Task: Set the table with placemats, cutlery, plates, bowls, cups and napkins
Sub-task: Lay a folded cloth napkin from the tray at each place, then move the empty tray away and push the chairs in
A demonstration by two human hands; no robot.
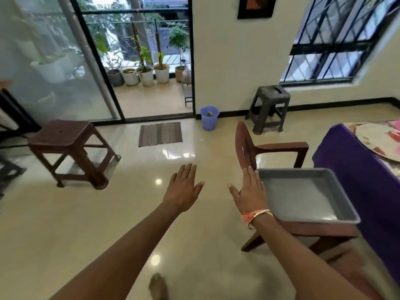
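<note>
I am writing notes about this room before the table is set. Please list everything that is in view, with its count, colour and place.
tray: one, grey, empty, on the chair's seat
chair: one, brown, beside the table
table: one, purple cloth, right edge
round mat or plate: one, pale, patterned, on the table
brown stool: one, floor at left
grey stool: one, dark, under the window
bin: one, blue, by the wall
doormat: one, striped brown, before the sliding door
plant pots: about five, white, grey, tan, on the balcony
left hand: open, fingers straight, over the floor
right hand: open, at the tray's left edge
</note>
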